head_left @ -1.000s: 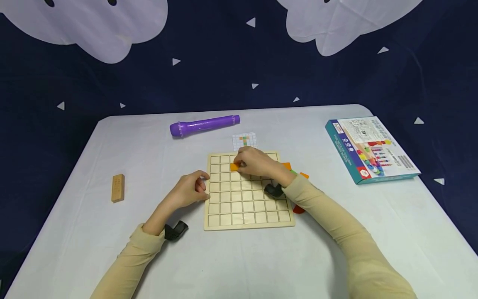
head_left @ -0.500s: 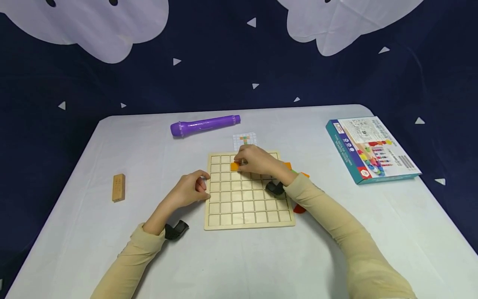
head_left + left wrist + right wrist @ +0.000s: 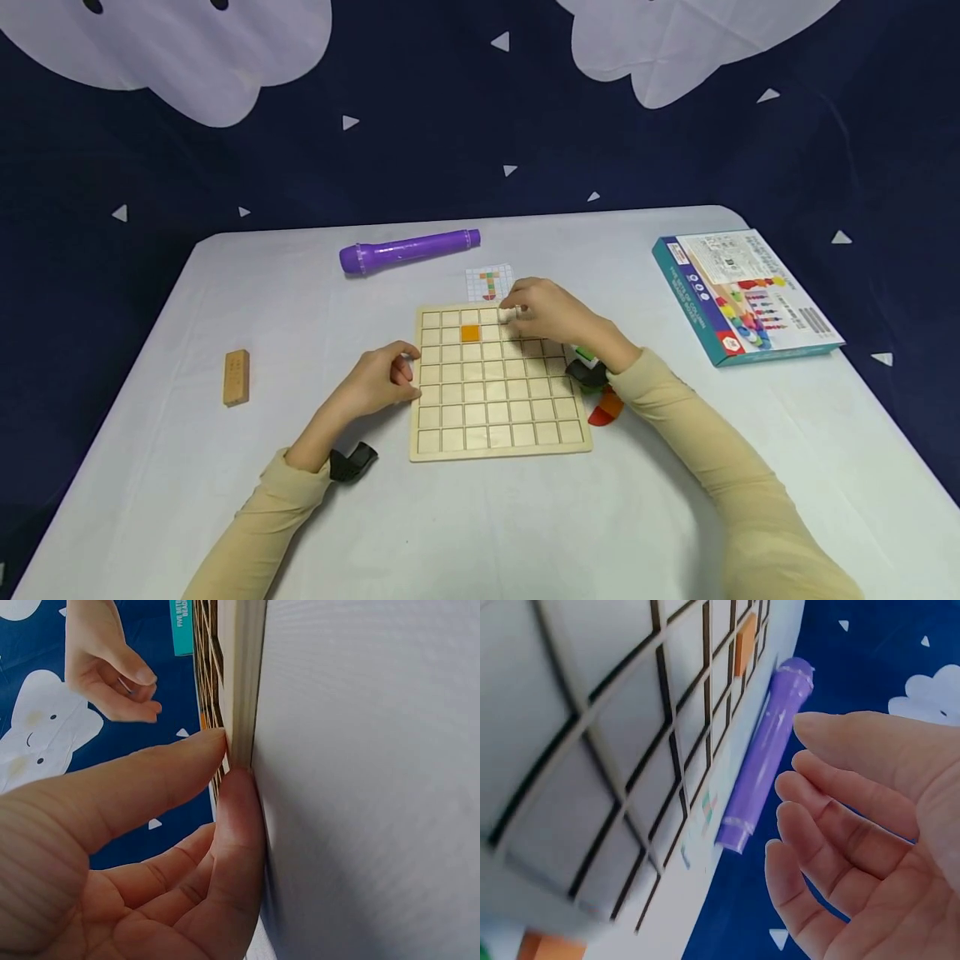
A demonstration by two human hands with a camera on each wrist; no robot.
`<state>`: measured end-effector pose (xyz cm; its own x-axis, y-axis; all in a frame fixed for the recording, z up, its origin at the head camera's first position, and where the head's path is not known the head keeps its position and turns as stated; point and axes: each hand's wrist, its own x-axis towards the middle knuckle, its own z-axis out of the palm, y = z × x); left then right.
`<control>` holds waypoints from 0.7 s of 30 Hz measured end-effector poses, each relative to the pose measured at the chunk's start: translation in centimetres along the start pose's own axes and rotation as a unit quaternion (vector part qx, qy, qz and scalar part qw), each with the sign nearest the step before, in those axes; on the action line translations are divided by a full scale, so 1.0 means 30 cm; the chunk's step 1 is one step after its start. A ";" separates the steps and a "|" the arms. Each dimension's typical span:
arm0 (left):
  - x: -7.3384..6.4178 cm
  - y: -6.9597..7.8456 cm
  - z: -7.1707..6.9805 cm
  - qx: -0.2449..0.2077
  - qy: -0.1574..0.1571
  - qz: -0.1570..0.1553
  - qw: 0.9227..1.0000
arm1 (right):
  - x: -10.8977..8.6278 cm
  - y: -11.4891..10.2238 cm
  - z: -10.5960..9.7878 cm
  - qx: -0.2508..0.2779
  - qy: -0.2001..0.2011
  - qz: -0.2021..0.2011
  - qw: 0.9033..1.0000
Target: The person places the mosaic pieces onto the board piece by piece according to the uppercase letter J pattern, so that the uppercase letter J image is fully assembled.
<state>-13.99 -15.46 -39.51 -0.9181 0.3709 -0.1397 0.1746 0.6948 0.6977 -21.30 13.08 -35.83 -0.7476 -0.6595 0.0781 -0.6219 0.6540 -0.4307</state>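
Observation:
A wooden grid board (image 3: 495, 390) lies mid-table. My left hand (image 3: 381, 383) holds it by the left edge, thumb and index fingertips against the rim, as the left wrist view shows up close. One square orange tile (image 3: 470, 333) sits in a cell of the second row from the back. Over the back right part of the board hovers my right hand (image 3: 553, 312), fingers loosely bent and holding nothing in the right wrist view. Close to the board's right side are a green piece (image 3: 587, 354), an orange piece (image 3: 612, 403) and a red rounded piece (image 3: 598, 417), partly covered by the right wrist.
A small pattern card (image 3: 489, 283) with a coloured figure on a grid lies just behind the board. Farther back is a purple toy microphone (image 3: 410, 252). A wooden block (image 3: 237, 377) stands at left, a flat boxed game (image 3: 750, 296) at right.
My right hand has let go of the orange tile and moved right and slightly back, leaving the tile in its cell. More of the pattern card now shows. The left hand stays put.

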 end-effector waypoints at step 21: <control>-0.002 0.003 -0.001 -0.001 0.002 0.003 1.000 | -0.186 0.085 -0.062 -0.027 0.071 0.034 0.996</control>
<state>-13.94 -15.43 -39.41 -0.9185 0.3723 -0.1332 0.1788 0.6915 0.6999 -19.14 19.12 -35.69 -0.8120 -0.5557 0.1788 -0.5770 0.7176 -0.3901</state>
